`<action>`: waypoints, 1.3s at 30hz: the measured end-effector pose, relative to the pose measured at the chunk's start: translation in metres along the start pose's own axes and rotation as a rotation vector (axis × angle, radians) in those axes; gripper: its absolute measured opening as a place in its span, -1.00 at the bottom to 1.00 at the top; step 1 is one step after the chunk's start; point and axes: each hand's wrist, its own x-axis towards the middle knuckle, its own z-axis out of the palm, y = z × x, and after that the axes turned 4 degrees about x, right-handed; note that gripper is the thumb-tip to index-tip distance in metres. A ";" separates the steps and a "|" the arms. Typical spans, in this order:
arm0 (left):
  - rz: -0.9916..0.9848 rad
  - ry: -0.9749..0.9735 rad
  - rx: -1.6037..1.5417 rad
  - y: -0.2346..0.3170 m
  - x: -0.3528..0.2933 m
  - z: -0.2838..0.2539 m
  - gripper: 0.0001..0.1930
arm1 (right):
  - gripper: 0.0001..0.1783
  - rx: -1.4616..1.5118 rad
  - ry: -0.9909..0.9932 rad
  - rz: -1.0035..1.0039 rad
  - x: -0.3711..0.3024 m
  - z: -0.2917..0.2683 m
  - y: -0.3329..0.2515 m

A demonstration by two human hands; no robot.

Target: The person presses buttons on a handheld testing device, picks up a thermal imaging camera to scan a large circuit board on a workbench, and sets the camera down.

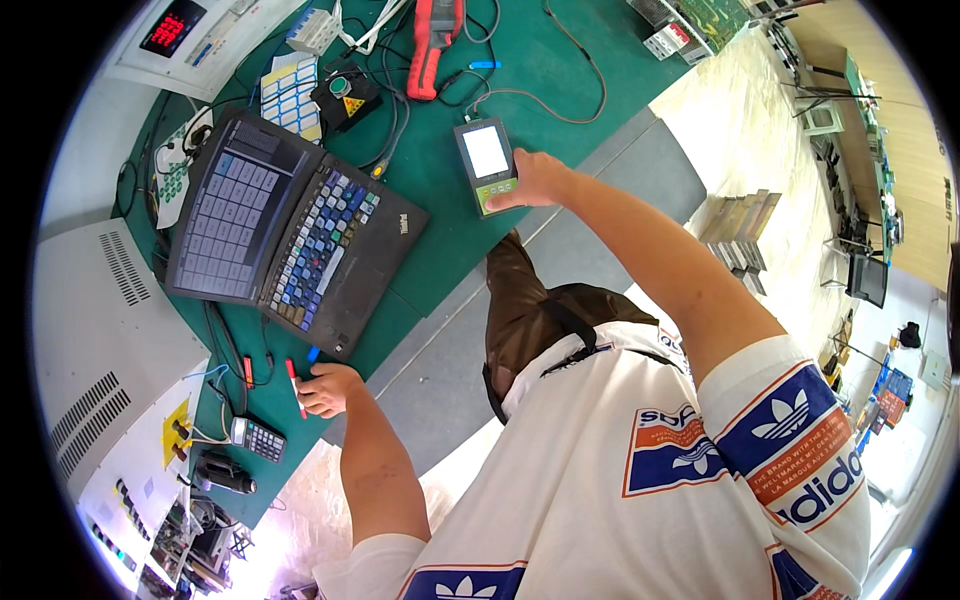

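A flat gray-and-green meter with a white screen (486,152) is held near the green tabletop's (432,150) edge by the right hand's (540,180) curled fingers. A thin red pen (293,374) is pinched by the left hand's (332,388) closed fingers, near the open black laptop (370,262).

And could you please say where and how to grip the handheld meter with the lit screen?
Probably grip the handheld meter by its long edges below the screen, from the right, where the right hand is: the boxy body has straight sides, and a cable seems to leave its far end.
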 end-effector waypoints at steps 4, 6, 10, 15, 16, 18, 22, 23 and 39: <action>0.011 -0.033 -0.003 0.001 -0.002 -0.007 -0.50 | 0.25 0.009 0.014 -0.010 0.002 0.004 0.005; -0.010 -0.092 0.055 0.000 -0.006 -0.009 -0.51 | 0.25 -0.010 -0.003 0.017 0.000 0.007 0.011; 0.010 -0.024 0.083 0.003 -0.003 -0.013 -0.53 | 0.24 0.095 0.077 -0.082 0.000 0.006 0.007; -0.015 -0.078 -0.024 0.006 -0.004 -0.021 -0.54 | 0.20 0.065 0.056 -0.036 0.000 0.006 0.007; -0.008 -0.071 -0.043 0.005 -0.004 -0.022 -0.54 | 0.20 0.069 0.061 -0.044 0.000 0.006 0.007; -0.017 -0.109 -0.022 0.004 -0.004 -0.022 -0.54 | 0.20 0.059 0.061 -0.045 0.000 0.006 0.006; -0.011 -0.095 -0.002 0.004 -0.003 -0.022 -0.53 | 0.19 0.031 0.051 -0.031 -0.003 0.003 0.004; -0.009 -0.093 -0.006 0.005 -0.003 -0.023 -0.53 | 0.19 0.032 0.050 -0.031 -0.003 0.002 0.003; 0.003 -0.053 0.001 0.003 -0.005 -0.018 -0.54 | 0.20 0.020 0.058 -0.017 -0.004 0.002 0.002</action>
